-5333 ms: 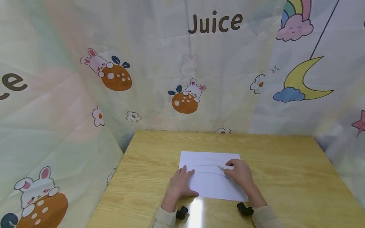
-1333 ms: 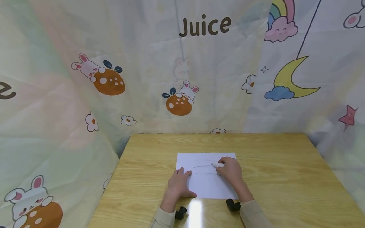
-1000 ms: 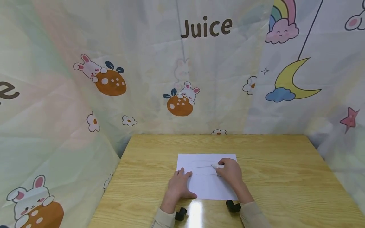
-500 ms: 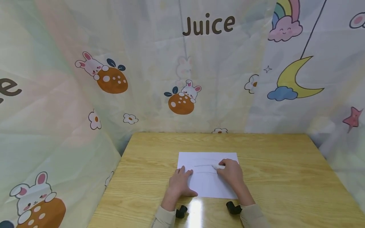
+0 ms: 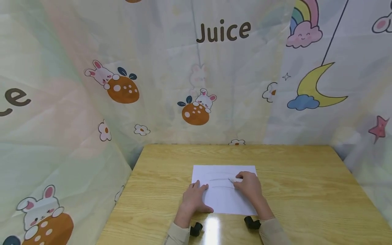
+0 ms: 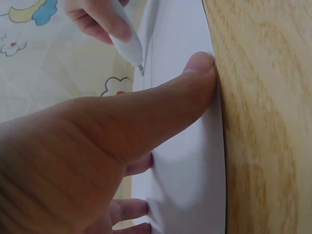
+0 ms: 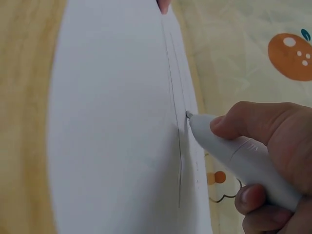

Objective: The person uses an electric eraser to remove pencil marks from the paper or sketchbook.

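Note:
A white sheet of paper (image 5: 228, 202) lies on the wooden table. My left hand (image 5: 193, 197) rests on its left side with fingers spread, the thumb (image 6: 180, 95) along the near edge. In my right hand (image 5: 251, 186) is a thick white pen-shaped tool (image 7: 234, 151), pinched between thumb and fingers and slanted. Its narrow grey tip (image 7: 189, 115) is right at the paper, at the right end of one of the thin lines (image 5: 218, 179). Another thin line runs closer to me, and a fainter one shows farther off. The tool's rear end is hidden in the right palm.
The wooden table (image 5: 300, 190) extends on both sides of the sheet. Behind and at the sides hangs a pale cloth (image 5: 165, 81) printed with rabbits, a moon and flowers. Black wrist pieces (image 5: 196, 229) sit by both beige sleeves (image 5: 272, 231).
Since the oldest frame, the right hand and tool tip have shifted a little left over the paper. The left hand holds its place on the sheet. The head view has tilted slightly.

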Motion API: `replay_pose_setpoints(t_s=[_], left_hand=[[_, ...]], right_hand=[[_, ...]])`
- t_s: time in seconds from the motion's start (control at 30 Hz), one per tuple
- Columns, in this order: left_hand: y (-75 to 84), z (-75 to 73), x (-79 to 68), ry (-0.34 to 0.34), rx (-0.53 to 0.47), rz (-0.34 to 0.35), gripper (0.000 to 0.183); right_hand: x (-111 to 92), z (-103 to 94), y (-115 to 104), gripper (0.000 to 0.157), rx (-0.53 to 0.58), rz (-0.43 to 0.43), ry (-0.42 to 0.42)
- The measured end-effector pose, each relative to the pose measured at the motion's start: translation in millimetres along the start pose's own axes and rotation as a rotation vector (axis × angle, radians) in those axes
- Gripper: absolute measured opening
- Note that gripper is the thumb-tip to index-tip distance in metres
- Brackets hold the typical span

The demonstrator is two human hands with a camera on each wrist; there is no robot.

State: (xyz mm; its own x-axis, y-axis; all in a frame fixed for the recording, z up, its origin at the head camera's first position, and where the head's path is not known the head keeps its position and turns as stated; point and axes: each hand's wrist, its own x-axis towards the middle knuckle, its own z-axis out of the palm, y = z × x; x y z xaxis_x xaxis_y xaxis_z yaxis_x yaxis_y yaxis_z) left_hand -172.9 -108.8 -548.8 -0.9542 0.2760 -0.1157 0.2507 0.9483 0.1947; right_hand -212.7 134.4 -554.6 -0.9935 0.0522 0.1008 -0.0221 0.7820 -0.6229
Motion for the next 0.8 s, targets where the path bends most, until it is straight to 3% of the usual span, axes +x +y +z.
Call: replay_pose_setpoints(t_s=[0.8], left_hand=[[0.7,0.1,1.6,0.004,-0.017,-0.013,0.097]], right_hand=[[1.9,-1.7,-3.4,0.019,-0.008,-0.018,-0.018]])
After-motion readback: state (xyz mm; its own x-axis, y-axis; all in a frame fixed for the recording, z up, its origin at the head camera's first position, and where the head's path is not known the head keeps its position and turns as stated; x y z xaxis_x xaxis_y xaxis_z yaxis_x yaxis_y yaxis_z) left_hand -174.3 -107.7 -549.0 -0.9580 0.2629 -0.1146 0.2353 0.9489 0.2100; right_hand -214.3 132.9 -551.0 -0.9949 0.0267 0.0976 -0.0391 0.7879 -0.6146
